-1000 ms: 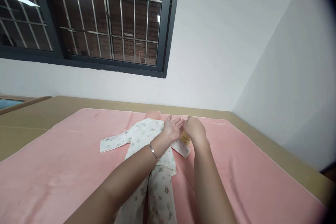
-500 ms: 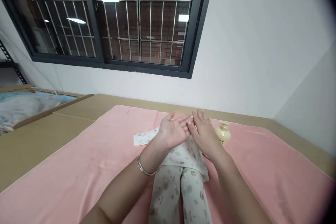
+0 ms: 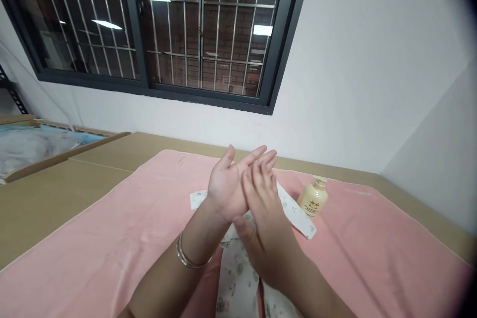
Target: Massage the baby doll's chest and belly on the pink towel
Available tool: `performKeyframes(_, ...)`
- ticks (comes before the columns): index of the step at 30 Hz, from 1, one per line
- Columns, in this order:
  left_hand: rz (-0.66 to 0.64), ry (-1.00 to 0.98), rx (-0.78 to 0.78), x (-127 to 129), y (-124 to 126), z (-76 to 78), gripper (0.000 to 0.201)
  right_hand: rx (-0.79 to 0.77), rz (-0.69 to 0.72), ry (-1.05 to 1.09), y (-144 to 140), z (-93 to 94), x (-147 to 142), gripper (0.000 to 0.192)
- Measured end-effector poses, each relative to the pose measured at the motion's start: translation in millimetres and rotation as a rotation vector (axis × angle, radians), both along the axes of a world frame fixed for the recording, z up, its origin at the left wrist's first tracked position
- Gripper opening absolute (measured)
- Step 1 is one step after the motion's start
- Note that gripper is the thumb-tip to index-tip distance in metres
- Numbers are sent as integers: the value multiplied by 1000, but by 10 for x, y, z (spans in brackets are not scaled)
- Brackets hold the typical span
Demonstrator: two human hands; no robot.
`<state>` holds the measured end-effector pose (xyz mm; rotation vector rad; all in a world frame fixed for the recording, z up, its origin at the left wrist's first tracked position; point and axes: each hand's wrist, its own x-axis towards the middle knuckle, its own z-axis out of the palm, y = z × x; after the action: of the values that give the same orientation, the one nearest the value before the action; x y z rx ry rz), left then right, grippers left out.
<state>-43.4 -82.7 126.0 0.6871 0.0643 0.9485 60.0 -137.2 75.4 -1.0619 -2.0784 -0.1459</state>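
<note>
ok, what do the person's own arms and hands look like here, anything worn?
Both forearms are bare, with no sleeves in view and no gloves. The left hand has a thin silver-coloured bangle round the wrist, seemingly two slim bands side by side. The right hand shows no bracelet or watch. No rings can be made out on either hand.

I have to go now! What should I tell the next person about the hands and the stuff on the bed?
Left hand: open, palm up, raised above the doll's clothes, holding nothing.
Right hand: open, laid across the left palm, holding nothing.
Cream bottle: stands upright on the pink towel, right of the hands, untouched.
Dressed doll: lies on the towel under the hands, in printed white clothes; its head is hidden.
Done: bottle is set down, palms are together.
Left: hands have not touched the doll yet.
</note>
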Motion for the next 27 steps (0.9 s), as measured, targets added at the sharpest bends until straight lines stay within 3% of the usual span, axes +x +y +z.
performKeyframes(3, 33, 79, 11, 281, -66, -168, 67, 25, 37, -37, -56, -18, -9, 80)
performKeyframes(6, 188, 110, 59, 553, -251, -309, 60, 38, 17, 14, -23, 3, 121, 72)
performKeyframes(9, 99, 198, 76, 643, -436, -330, 52, 51, -22, 91, 57, 64, 334, 62)
performKeyframes(13, -65, 205, 38, 527, -508, -212, 51, 134, -79, 110, 153, 101, 502, 59)
performKeyframes(16, -109, 137, 21, 377, -465, -103, 53, 148, -99, 46, 166, 56, 433, 60)
performKeyframes(23, 83, 173, -105, 7, -235, 54, 60, 107, 103, -104, -83, -118, 35, 77)
performKeyframes(27, 81, 181, 0, 101, -72, -122, 62, 78, 172, -125, -188, -128, 9, 82)
